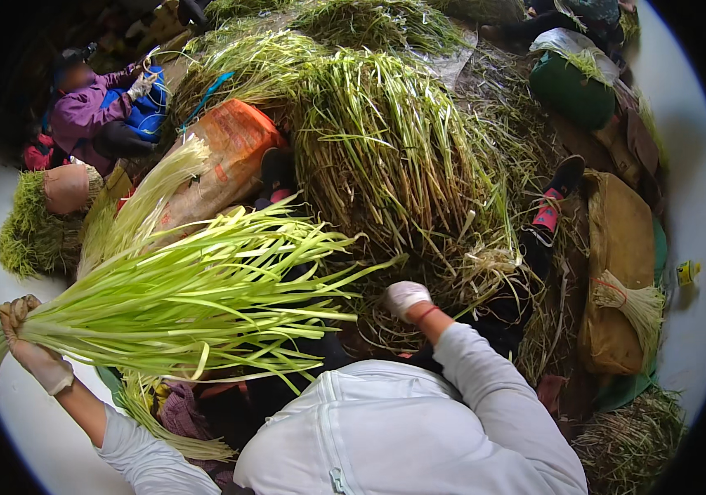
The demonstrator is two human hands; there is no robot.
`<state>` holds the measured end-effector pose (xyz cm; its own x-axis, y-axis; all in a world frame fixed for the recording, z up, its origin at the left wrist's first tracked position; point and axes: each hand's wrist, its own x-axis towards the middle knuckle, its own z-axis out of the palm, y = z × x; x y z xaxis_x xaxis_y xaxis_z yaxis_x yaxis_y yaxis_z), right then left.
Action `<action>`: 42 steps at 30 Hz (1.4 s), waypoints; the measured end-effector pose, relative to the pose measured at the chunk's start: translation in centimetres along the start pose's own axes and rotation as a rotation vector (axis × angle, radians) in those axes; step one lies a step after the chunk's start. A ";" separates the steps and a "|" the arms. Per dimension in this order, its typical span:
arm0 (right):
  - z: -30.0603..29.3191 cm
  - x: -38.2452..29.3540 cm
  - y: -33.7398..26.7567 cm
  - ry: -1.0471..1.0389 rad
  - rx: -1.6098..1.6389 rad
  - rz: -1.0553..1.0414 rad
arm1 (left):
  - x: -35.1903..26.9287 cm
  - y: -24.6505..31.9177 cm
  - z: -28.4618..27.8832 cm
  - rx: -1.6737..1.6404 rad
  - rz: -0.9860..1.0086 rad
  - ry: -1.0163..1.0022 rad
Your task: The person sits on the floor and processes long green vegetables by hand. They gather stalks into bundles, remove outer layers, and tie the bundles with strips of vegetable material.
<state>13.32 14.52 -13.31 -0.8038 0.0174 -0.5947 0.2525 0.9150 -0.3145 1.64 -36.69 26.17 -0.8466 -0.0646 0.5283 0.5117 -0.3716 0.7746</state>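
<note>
My left hand (34,346), in a thin stained glove, grips a thick bunch of long green leaf stalks (204,303), perhaps garlic chives, near its pale base. The leaves fan out to the right, across the front of my body. My right hand (407,300), in a whitish glove, is curled into a fist over scattered stalks and trimmings; its fingertips are hidden and nothing shows in it. Beyond it rises a large heap of untrimmed stalks (390,148), brownish at the lower ends. A paler bunch (158,185) leans on an orange-and-beige woven sack (226,148).
A co-worker (90,114) sits at the upper left, near a banded bundle (37,229). On the right, a small tied bunch (628,300) rests on a tan padded block (619,235). A yellow-labelled bottle (687,272) and a green sack (572,90) are also there.
</note>
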 end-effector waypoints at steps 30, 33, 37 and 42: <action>-8.1 -8.8 1.7 0.606 0.630 -0.364 | -0.4 -0.5 -0.7 0.048 -0.022 -0.038; -7.4 -10.4 -1.6 0.569 0.684 -0.751 | -0.4 -0.6 -0.4 0.063 0.025 0.033; -5.5 -8.0 -5.4 0.276 0.619 -0.596 | -0.6 -0.7 0.7 0.086 0.051 0.063; -5.3 -3.6 -6.1 0.221 0.153 -0.401 | -0.9 -0.5 1.7 0.081 0.063 0.077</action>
<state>11.81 10.96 -5.35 -0.9449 -0.2246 -0.2382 -0.0379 0.7978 -0.6018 2.41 -34.90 25.87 -0.8193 -0.1579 0.5512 0.5721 -0.2886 0.7678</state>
